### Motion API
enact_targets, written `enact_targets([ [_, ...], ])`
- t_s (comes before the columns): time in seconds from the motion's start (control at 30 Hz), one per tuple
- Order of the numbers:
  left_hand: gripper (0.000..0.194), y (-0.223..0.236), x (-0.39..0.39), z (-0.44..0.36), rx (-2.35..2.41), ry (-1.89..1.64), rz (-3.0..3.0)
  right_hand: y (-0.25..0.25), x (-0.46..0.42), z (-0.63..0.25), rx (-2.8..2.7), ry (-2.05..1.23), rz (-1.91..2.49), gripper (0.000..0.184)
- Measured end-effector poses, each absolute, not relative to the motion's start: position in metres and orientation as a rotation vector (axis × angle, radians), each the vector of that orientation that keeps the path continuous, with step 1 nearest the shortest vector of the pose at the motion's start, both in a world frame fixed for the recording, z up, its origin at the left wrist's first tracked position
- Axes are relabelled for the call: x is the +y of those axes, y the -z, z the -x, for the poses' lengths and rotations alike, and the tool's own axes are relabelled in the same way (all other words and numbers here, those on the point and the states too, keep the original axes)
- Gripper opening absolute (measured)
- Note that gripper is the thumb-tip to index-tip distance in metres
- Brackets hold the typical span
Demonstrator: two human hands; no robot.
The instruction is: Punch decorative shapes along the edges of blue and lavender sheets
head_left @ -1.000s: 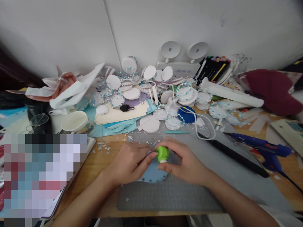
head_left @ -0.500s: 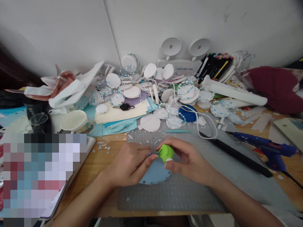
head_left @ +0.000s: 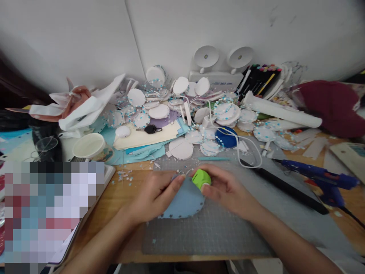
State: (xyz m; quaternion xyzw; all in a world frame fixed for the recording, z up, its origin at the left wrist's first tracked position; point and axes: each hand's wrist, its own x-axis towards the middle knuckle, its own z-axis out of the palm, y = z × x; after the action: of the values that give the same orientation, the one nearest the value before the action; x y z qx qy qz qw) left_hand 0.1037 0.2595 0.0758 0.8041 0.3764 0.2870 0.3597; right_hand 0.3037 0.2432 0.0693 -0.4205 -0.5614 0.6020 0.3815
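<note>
My left hand (head_left: 155, 196) pinches the top edge of a light blue paper disc (head_left: 182, 203) that has small punched holes along its rim. The disc rests on a grey cutting mat (head_left: 216, 232). My right hand (head_left: 225, 188) is closed around a small green punch (head_left: 201, 179), which sits against the disc's upper right edge. Both hands meet over the mat near the desk's front.
Several white and blue-speckled paper discs (head_left: 179, 149) pile up behind the mat. A blue glue gun (head_left: 319, 179) lies to the right, and a white cable (head_left: 245, 146) loops nearby. A cup (head_left: 89, 145) stands left. Markers (head_left: 259, 78) and a maroon cloth (head_left: 330, 106) sit at the back right.
The blue disc has been turned and shifted left under my left hand. The green punch has moved up and right along its edge.
</note>
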Motion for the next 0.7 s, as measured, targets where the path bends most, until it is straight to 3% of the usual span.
enact_targets([
  [0.13,0.035,-0.074,0.259,-0.106,0.984,-0.706,-2.021,-0.065,0.243,-0.301,-1.407,-1.543,1.090,0.037],
  [0.33,0.032,-0.079,0.258,-0.103,0.844,-0.635,-1.872,-0.074,0.250,-0.309,-1.192,-1.609,1.061,0.009],
  [0.7,0.027,-0.081,0.256,-0.100,0.693,-0.425,-1.603,-0.077,0.247,-0.310,-1.346,-1.951,1.094,0.009],
])
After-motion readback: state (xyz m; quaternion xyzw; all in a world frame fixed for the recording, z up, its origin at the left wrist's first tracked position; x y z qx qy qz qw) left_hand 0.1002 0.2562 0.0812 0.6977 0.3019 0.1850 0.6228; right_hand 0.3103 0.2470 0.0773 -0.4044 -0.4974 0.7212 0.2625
